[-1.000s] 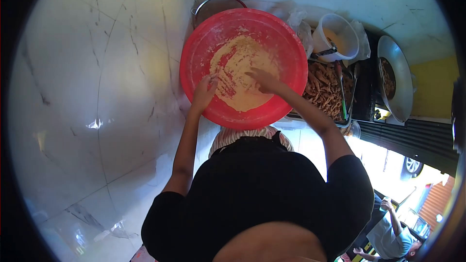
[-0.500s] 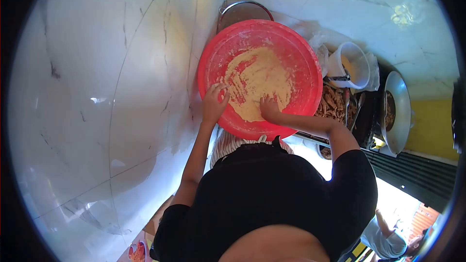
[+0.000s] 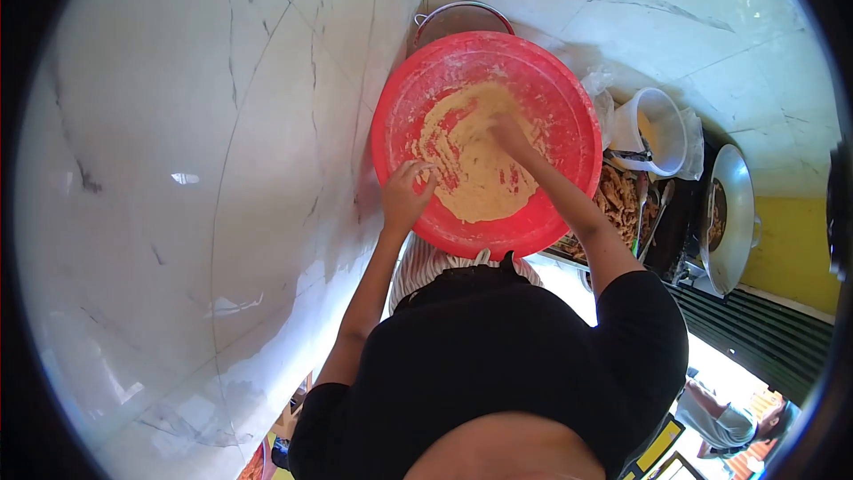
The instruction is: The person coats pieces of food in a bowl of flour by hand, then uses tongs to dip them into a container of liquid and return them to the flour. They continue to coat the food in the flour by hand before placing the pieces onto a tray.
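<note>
A large red basin point(image 3: 569, 98) holds a spread of pale yellow flour-like powder point(image 3: 480, 191), with streaks of bare red showing through. Over the basin's lower left rim lies my left hand point(image 3: 407, 198), its curved fingers and thumb apart just inside the edge and nothing between them. My right hand point(image 3: 508, 132) reaches down to the powder near the basin's middle. Motion blurs its fingers.
A pot with a metal-edged rim point(image 3: 462, 22) stands behind the basin against the tiled wall. To the right are a white bucket point(image 3: 662, 116), a tray of brown food pieces point(image 3: 619, 196) with utensils, and a large metal wok point(image 3: 733, 231). Another person point(image 3: 724, 418) is at lower right.
My right hand has swept away from me, from the near part of the powder to its middle, leaving finger marks behind. My left hand stays by the rim. The view has shifted slightly.
</note>
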The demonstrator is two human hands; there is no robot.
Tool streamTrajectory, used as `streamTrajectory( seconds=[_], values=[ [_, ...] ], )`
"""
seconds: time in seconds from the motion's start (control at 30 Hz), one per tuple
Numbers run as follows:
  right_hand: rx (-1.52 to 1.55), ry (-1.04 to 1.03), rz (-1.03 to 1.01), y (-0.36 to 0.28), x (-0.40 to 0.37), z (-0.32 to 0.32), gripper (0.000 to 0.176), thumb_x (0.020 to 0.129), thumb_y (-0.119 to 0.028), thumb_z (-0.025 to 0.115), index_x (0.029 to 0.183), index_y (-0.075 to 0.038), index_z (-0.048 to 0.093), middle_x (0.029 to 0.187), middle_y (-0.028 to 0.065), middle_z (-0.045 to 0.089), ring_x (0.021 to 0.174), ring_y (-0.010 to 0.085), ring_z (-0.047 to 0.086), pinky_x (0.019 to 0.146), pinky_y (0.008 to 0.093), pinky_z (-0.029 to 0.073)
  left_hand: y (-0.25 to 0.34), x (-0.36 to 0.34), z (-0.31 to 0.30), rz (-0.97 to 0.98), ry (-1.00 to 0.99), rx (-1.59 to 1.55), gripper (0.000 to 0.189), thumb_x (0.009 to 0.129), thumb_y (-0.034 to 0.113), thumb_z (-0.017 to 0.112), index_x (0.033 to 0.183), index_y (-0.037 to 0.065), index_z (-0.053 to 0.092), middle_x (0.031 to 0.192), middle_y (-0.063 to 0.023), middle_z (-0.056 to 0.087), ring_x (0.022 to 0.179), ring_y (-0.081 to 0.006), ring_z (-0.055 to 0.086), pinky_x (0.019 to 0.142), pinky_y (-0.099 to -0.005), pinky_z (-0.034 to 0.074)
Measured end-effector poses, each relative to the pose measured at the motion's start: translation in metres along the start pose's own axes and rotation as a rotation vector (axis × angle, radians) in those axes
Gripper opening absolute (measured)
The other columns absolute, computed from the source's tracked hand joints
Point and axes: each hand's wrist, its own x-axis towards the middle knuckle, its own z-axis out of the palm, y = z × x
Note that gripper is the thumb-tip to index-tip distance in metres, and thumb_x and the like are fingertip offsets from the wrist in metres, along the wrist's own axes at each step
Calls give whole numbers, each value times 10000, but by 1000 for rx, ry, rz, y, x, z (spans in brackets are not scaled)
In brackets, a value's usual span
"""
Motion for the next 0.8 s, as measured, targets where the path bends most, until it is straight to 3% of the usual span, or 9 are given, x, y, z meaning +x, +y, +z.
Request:
streamTrajectory(
  seconds=[0.03, 0.17, 0.23, 0.37, 0.43, 0.63, 0.8],
  values=[
    [64, 91, 33, -5, 3, -3, 301, 757, -133, 572, 1009, 30, 546, 927, 242, 570, 911, 371, 538, 785, 414, 423, 0, -1, 0, -3, -6, 6, 142, 761, 188, 625, 847, 76, 623, 848, -77, 607, 789, -243, 593, 705, -330, 470],
    [119, 51, 248, -14, 18, -10, 342, 769, -126, 566, 1070, 30, 522, 1009, 237, 554, 992, 360, 508, 833, 409, 407, -1, -1, 1, -21, -7, 4, 135, 761, 189, 624, 836, 76, 622, 823, -73, 608, 777, -241, 594, 689, -329, 470],
    [-247, 202, 94, -17, 21, -3, 363, 786, -118, 546, 1111, 34, 492, 1126, 232, 507, 1065, 356, 467, 874, 408, 387, -2, 0, 1, -2, -6, 6, 127, 761, 187, 624, 824, 77, 622, 805, -68, 609, 762, -238, 597, 672, -327, 472],
    [-105, 321, -92, -2, 28, 29, 368, 784, -75, 525, 1132, 33, 470, 1145, 220, 488, 1072, 353, 454, 893, 417, 370, -2, 0, 2, -2, -19, 7, 122, 761, 184, 624, 816, 76, 622, 796, -66, 612, 751, -236, 599, 662, -326, 473],
    [-115, 339, -169, 1, 28, 32, 373, 790, -46, 493, 1153, 31, 453, 1062, 216, 507, 1023, 352, 474, 892, 419, 371, -1, 1, 1, -7, -30, 1, 121, 759, 181, 626, 814, 73, 622, 799, -65, 615, 747, -235, 601, 659, -326, 473],
    [10, -9, -162, 6, 0, 2, 415, 796, -21, 470, 1202, 36, 410, 1039, 221, 480, 1039, 354, 452, 903, 410, 360, -2, 0, 1, -5, -28, -19, 121, 754, 175, 633, 813, 70, 623, 807, -68, 618, 757, -229, 603, 664, -319, 472],
    [12, 23, -54, -7, -36, 25, 490, 768, -53, 522, 1229, 22, 376, 1070, 252, 453, 1079, 376, 417, 914, 409, 347, 1, 1, 0, -18, -39, -26, 118, 752, 169, 634, 815, 70, 627, 804, -67, 618, 749, -226, 601, 669, -314, 471]
  ],
)
